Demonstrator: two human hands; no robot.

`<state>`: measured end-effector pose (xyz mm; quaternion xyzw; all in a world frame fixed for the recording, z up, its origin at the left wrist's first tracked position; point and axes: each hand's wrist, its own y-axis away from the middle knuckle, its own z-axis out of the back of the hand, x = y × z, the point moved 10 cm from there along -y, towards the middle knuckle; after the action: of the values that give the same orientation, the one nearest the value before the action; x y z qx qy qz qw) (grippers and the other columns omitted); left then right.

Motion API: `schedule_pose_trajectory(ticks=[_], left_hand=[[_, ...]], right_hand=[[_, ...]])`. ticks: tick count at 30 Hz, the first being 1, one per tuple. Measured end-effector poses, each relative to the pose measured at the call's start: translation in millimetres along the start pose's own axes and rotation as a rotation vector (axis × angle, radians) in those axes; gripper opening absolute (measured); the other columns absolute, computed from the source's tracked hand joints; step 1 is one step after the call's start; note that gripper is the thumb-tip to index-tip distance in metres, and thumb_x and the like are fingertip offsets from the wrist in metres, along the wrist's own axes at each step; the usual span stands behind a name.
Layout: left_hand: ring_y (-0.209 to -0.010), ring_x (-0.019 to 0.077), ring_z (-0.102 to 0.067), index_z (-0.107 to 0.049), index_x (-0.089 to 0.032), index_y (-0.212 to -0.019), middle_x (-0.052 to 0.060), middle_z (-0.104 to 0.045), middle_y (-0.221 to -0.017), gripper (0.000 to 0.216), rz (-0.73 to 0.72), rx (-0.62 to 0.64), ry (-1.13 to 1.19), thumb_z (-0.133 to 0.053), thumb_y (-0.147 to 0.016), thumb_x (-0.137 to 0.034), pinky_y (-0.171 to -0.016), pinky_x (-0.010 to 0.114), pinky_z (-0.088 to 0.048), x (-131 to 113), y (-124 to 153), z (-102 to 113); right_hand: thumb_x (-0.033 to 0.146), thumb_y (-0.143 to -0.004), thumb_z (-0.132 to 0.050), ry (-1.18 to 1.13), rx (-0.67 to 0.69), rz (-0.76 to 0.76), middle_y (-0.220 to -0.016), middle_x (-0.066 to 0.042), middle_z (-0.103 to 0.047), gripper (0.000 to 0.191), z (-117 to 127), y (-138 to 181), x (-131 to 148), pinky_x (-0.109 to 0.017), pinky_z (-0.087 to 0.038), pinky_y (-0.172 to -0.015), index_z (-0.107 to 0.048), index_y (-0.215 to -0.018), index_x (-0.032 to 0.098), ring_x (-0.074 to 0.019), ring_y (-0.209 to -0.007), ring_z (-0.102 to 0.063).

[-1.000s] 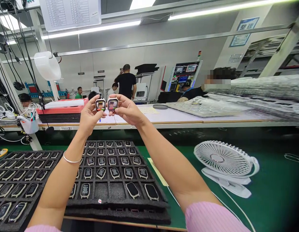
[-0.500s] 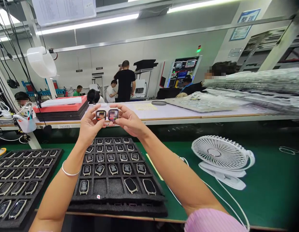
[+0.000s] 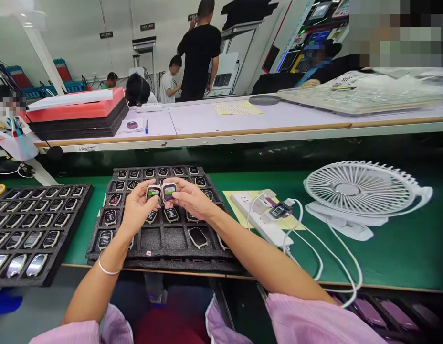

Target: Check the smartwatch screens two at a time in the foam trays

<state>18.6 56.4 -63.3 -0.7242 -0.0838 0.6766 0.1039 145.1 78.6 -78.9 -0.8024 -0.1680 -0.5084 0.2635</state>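
My left hand [image 3: 138,210] pinches a smartwatch body [image 3: 153,191] without a strap, its lit screen facing me. Right beside it, my right hand [image 3: 190,197] grips a second smartwatch [image 3: 169,191], also with its display lit. Both watches are held side by side above a black foam tray [image 3: 142,260]. Rows of similar pale-framed watch bodies lie in its compartments, some showing small white text, such as one watch [image 3: 106,240] in the front left corner. A dark-screened watch [image 3: 197,237] rests tilted in the front row. My hands and forearms hide part of the tray.
Another foam tray [image 3: 69,229] of watches lies at left. To the right are a white power strip [image 3: 260,220] with cables, a small watch-like device [image 3: 279,210] and a white fan [image 3: 350,188]. A raised shelf [image 3: 193,119] runs behind; several people are beyond it.
Both hands have come down from shelf height to just over the tray, still holding the two watches. My view has tilted downward, bringing the power strip and my sleeves into sight.
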Motion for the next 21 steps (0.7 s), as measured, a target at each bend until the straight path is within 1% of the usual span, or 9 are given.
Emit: schedule_pose_trajectory(ticks=[4,10,14,18,21], left_hand=[[-0.056,0.0078,-0.064,-0.063,-0.019,-0.115,0.004,-0.071,-0.097,0.044,0.006,-0.013,-0.006,-0.077,-0.074,-0.026,-0.053,0.021,-0.056,8,0,-1],[-0.063,0.0109,-0.07,-0.06,-0.019,-0.123,0.005,-0.071,-0.104,0.049,0.018,0.039,0.056,-0.074,-0.077,-0.027,-0.062,0.025,-0.061,20,4,-4],[-0.061,0.0118,-0.071,-0.061,-0.019,-0.122,0.005,-0.07,-0.103,0.045,0.044,0.05,0.075,-0.072,-0.079,-0.029,-0.06,0.025,-0.061,25,5,-5],[-0.058,0.0109,-0.07,-0.063,-0.018,-0.119,0.006,-0.072,-0.103,0.043,0.093,0.024,0.047,-0.072,-0.08,-0.031,-0.056,0.024,-0.061,29,6,-4],[-0.057,0.0115,-0.07,-0.063,-0.018,-0.118,0.006,-0.072,-0.101,0.042,0.103,0.021,0.049,-0.072,-0.08,-0.031,-0.056,0.024,-0.061,31,7,-4]], right_hand=[[0.034,-0.079,-0.078,0.011,-0.008,-0.015,-0.085,0.0,-0.071,0.041,6,1,-5,-0.03,-0.055,-0.064,-0.06,-0.113,0.021,-0.015,-0.065,-0.07],[0.031,-0.077,-0.08,0.021,0.004,-0.01,-0.087,-0.001,-0.071,0.048,12,6,-9,-0.032,-0.057,-0.069,-0.059,-0.118,0.02,-0.0161,-0.07,-0.071],[0.032,-0.079,-0.078,0.008,-0.003,-0.021,-0.087,0.001,-0.069,0.041,14,5,-14,-0.028,-0.056,-0.065,-0.059,-0.114,0.02,-0.0133,-0.066,-0.069],[0.033,-0.084,-0.075,0.043,-0.021,-0.022,-0.083,0.002,-0.066,0.033,18,4,-19,-0.026,-0.055,-0.058,-0.059,-0.11,0.02,-0.0104,-0.059,-0.064],[0.031,-0.084,-0.074,0.046,0.007,-0.011,-0.086,0.002,-0.065,0.032,16,5,-19,-0.026,-0.056,-0.06,-0.06,-0.111,0.02,-0.0104,-0.061,-0.065]])
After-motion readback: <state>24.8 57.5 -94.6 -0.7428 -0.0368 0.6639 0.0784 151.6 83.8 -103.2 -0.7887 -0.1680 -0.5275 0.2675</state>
